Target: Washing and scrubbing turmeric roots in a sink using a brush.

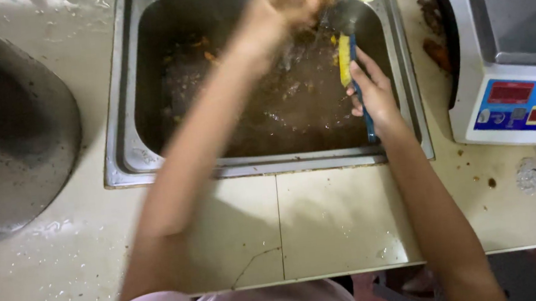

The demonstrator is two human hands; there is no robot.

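Both hands were stretched out over the steel sink (122, 119), the arms reaching forward from a pale pink sleeve at the bottom of the view. The left hand (286, 1) was extended furthest, its forearm running diagonally up across the basin to the far rim, where it was blurred; its fingers looked curled around something orange, though the blur made it impossible to tell exactly what that was or how tightly it was held. The right hand (372, 91) sat lower and to the right, above the brown water in the basin, with the wrist straight and the fingers wrapped closed around the blue handle of a yellow-headed brush (345, 58), whose head pointed up toward the back of the sink under a stream of running water. Orange scraps floated in the murky water. On the counter to the right stood a white weighing scale (519, 106) with a blue display panel, and a large metal pan (10, 129) lay at the left.
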